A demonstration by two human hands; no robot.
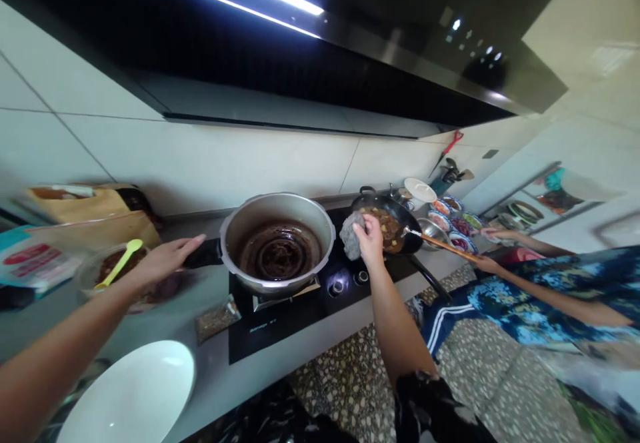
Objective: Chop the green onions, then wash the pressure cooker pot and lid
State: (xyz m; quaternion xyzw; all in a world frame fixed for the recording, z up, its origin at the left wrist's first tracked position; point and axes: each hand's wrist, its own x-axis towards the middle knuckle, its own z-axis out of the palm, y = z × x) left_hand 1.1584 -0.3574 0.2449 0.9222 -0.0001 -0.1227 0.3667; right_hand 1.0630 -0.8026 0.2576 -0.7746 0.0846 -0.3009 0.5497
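A large metal pot [327, 224] with dark brown liquid [283, 250] in it stands on the left burner of the black stove [280, 330]. My left hand [173, 258] is closed around the pot's black side handle [206, 254], its thumb lying along the top. Between the thumb and fingers of my right hand [371, 238] is a bunched grey cloth [352, 235], held in the air just right of the pot's rim. Part of the cloth is covered by my fingers.
Another person's hand [487, 264] holds a long-handled spatula [445, 243] in a wok [395, 206] at right. Bowls of chopped food [460, 226] stand beyond. A white bowl [135, 390], a spice packet [217, 322] and a tub with yellow spoon [123, 263] lie left; the range hood [300, 70] hangs above.
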